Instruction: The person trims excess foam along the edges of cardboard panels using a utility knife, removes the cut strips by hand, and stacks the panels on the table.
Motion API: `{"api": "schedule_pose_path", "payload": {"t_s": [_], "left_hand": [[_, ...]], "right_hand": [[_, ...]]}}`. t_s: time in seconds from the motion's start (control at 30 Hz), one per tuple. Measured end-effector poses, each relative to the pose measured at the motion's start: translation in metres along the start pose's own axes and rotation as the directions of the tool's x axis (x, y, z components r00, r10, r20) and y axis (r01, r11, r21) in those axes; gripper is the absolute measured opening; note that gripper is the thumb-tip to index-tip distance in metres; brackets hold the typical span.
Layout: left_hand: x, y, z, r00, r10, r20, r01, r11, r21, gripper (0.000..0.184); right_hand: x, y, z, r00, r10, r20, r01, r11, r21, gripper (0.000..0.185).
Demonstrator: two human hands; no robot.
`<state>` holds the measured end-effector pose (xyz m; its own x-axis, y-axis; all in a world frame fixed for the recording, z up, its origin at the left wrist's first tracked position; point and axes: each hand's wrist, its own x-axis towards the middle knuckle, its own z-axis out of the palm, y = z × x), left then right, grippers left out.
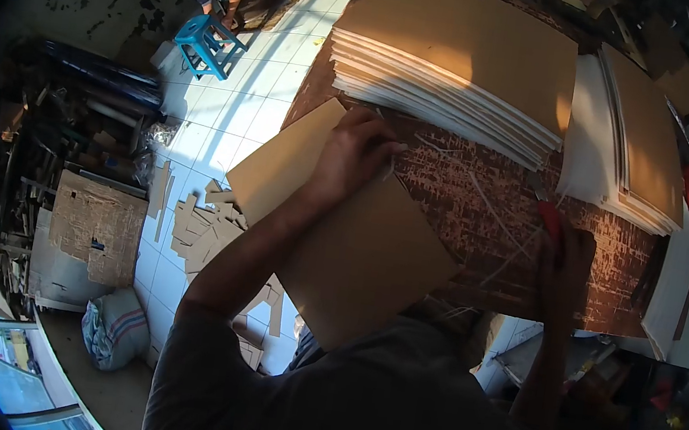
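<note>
Cardboard sheet (373, 262): seen from the head view, just below the middle, set askew under the left forearm, one corner toward 11 o'clock and one toward 4.
Left hand (353, 151): near 12 o'clock, at the sheet's upper edge; fingers curled in, seemingly pinching a pale sliver (390, 167).
Right hand (572, 258): at 3 o'clock, wrapped around a red-handled cutter (550, 218), its blade apart from the sheet.
Loose slivers (490, 201): on the table (618, 282) at 2 to 3 o'clock, so some trimming looks done.
Offcut strips (200, 240): heaped on the floor (280, 76) toward 8 o'clock.
Stacks: a large stack (472, 36) at 1 o'clock, a second stack (642, 137) at 2; which is finished or waiting, I cannot tell.
Progress: apparently midway, with this sheet in hand.
</note>
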<state>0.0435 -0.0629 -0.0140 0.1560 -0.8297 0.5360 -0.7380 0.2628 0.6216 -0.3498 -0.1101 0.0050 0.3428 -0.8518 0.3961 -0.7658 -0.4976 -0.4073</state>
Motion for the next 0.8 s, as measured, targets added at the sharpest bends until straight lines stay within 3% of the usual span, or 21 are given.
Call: {"api": "schedule_pose_path", "payload": {"t_s": [0.2,0.3,0.53,0.8], "left_hand": [[0.002,0.013,-0.008,0.979,-0.139,0.148,0.14,0.99,0.002,0.026],[0.002,0.013,-0.009,0.983,0.001,0.185,-0.018,0.995,0.093,0.023],[0.004,0.012,-0.006,0.986,-0.001,0.17,-0.01,0.998,0.066,0.025],[0.002,0.014,-0.002,0.984,0.057,0.171,-0.07,0.995,0.075,0.024]], "right_hand": [[0.0,0.007,0.003,1.0,0.01,-0.01,-0.01,1.0,-0.011,0.041],[-0.002,0.015,0.008,0.997,-0.03,-0.073,0.03,1.0,-0.008,0.041],[-0.001,0.008,0.004,0.998,0.044,-0.035,-0.044,0.999,-0.007,0.039],[-0.004,0.013,0.004,0.995,0.032,-0.098,-0.032,0.999,0.003,0.042]]}}
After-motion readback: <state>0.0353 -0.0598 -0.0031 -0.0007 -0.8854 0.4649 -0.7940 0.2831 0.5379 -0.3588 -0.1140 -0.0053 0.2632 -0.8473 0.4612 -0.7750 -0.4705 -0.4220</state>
